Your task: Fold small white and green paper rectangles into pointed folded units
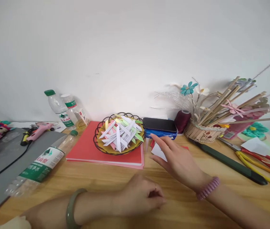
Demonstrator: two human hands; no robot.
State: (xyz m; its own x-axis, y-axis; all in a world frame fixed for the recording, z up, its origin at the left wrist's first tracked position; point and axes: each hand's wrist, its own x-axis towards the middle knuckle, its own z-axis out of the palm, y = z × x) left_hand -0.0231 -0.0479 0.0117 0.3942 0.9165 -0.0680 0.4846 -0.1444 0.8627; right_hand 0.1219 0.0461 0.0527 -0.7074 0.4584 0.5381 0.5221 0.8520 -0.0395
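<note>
The white paper [158,153] is a small, plain, flat-looking piece with straight edges and a corner, partly hidden by the right hand [176,156]. It lies at nine o'clock from the middle of that hand, showing in the space between thumb and forefinger, with a bit of red just above it. The right hand's thumb and forefinger stand apart, the other fingers bent behind; whether any of them touch the paper I cannot tell. The right forearm comes in from four o'clock, palm turned inward, a purple coil bracelet [208,188] around the wrist.

Between seven and eight o'clock from it is the left hand [141,194], blurred, its fingers loosely curled above the wooden table [96,181]; I cannot tell whether they grip anything. Its forearm enters from nine o'clock, wearing a green bangle [71,206].

Between nine and ten o'clock from the right hand, a woven basket [119,154] rests on red sheets [82,148], heaped with folded paper strips [118,138], mostly white, some pink, green and yellow. At three o'clock lie yellow-handled scissors [242,159].
</note>
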